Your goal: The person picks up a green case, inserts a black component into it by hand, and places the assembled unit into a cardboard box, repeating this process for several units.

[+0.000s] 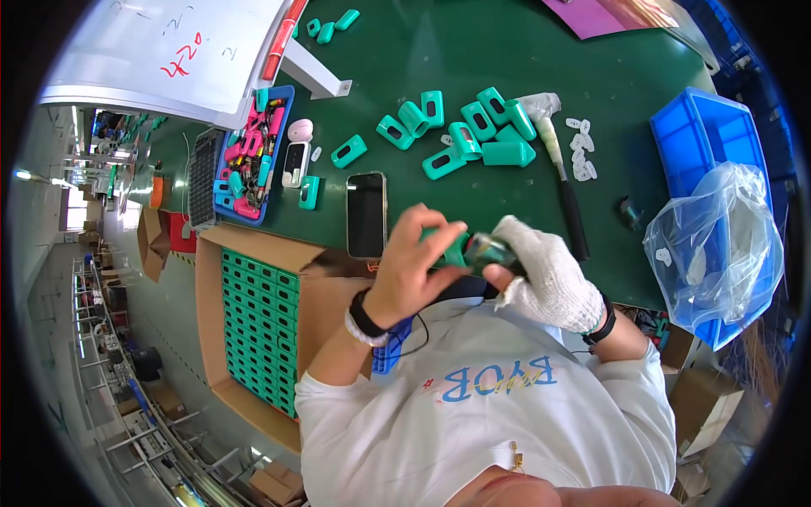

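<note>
Over the table's near edge, my bare left hand point(405, 275) pinches a teal plastic casing point(454, 253) between thumb and fingers. My right hand point(553, 279), in a white knit glove with the thumb uncovered, grips a dark cylindrical part point(490, 250) right beside the casing. Motion blurs both pieces, so I cannot tell whether they are joined. Beyond my hands lie several teal casings point(466, 141), some overlapping. A hammer point(573, 211) with a wrapped head and black handle rests to their right. Left of my hands is a dark-screened phone point(367, 215).
A blue tray point(285, 114) of pink and teal parts stands at the left, below a whiteboard point(160, 51). An open carton point(245, 232) holds rows of teal units. Small white plates point(581, 152) lie past the hammer. At right is a blue bin point(676, 135) with a clear bag point(718, 245).
</note>
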### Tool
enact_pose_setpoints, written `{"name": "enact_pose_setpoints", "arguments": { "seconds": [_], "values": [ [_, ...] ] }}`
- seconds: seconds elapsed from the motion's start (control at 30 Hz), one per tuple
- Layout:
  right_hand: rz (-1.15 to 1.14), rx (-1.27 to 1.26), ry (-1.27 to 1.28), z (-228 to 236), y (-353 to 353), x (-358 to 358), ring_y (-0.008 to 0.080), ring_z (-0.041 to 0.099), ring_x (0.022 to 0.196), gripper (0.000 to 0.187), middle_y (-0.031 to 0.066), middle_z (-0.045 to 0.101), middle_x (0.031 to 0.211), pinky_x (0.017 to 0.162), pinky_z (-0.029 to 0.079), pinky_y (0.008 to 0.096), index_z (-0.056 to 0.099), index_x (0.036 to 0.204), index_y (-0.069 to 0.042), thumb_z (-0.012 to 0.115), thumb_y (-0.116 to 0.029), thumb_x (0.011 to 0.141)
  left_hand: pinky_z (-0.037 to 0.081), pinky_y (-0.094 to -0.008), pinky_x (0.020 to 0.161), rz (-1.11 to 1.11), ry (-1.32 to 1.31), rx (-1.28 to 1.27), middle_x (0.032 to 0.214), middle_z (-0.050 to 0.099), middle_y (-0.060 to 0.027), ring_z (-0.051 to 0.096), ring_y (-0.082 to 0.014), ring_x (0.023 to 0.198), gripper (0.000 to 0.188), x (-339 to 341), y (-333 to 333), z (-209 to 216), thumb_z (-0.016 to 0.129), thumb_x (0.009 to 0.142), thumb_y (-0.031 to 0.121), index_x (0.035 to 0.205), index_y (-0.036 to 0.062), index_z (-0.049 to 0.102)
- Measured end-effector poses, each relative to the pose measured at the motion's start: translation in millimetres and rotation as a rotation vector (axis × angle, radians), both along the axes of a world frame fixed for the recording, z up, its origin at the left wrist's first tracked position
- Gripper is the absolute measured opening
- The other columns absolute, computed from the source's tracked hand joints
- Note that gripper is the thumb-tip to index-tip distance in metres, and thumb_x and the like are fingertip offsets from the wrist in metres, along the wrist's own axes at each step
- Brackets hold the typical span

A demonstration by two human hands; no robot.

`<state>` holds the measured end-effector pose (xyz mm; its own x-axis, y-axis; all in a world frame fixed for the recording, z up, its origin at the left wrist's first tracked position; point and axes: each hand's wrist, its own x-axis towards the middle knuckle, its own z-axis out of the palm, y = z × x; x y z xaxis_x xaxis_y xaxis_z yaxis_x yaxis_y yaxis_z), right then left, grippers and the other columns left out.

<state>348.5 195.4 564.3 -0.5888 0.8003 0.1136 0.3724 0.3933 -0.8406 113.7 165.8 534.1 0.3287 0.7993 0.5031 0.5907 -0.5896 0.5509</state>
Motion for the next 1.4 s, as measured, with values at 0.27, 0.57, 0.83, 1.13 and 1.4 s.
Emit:
{"name": "enact_pose_setpoints", "arguments": {
  "seconds": [0.27,0.57,0.83,1.13,1.4],
  "values": [
    [0.491,-0.443,-0.159,10,8,-5,0.0356,0.065,0.07,0.047,0.0221,0.065,0.08,0.064,0.05,0.0404,0.051,0.129,0.003,0.067,-0.014,0.088,0.056,-0.0361,0.066,-0.108,0.135,-0.097,0.107,0.06,-0.0126,0.063,-0.0285,0.087,0.061,-2,-50,16,0.084,0.069,0.013,0.123,-0.0004,0.058],
    [0.444,-0.549,0.0,-20,-3,-9,0.0206,0.061,0.065,0.049,0.0129,0.062,0.074,0.062,0.049,0.036,0.052,0.13,0.003,0.065,-0.029,0.095,0.056,-0.0344,0.078,-0.014,0.009,-0.246,0.109,0.063,-0.0143,0.066,-0.0262,0.093,0.062,-5,-59,14,0.088,0.066,0.009,0.122,-0.0002,0.06],
    [0.511,-0.557,0.168,-41,-22,-46,0.0257,0.059,0.065,0.038,0.0132,0.059,0.077,0.063,0.048,0.035,0.054,0.121,-0.001,0.066,-0.023,0.093,0.051,-0.0294,0.087,0.074,-0.819,-0.658,0.117,0.059,-0.0122,0.06,-0.0176,0.105,0.048,-23,-95,3,0.083,0.078,0.003,0.119,-0.0027,0.059],
    [0.596,-0.29,-0.103,-63,-27,-42,0.0131,0.06,0.072,0.035,0.0091,0.062,0.081,0.063,0.049,0.0298,0.056,0.109,0.003,0.07,-0.023,0.091,0.051,-0.0277,0.079,0.907,-1.13,-0.031,0.1,0.066,-0.003,0.062,-0.0112,0.086,0.018,-140,-181,11,0.068,0.091,0.004,0.108,0.0041,0.065],
    [0.407,-0.409,0.007,-89,-23,-47,0.0125,0.053,0.058,0.042,0.0063,0.058,0.069,0.056,0.044,0.0281,0.057,0.106,0.005,0.063,-0.036,0.097,0.051,-0.0287,0.059,1.609,-0.617,-0.904,0.077,0.066,-0.0059,0.062,-0.0146,0.063,0.028,-294,-378,-81,0.082,0.078,0.012,0.095,-0.0041,0.066]
  ]
}}
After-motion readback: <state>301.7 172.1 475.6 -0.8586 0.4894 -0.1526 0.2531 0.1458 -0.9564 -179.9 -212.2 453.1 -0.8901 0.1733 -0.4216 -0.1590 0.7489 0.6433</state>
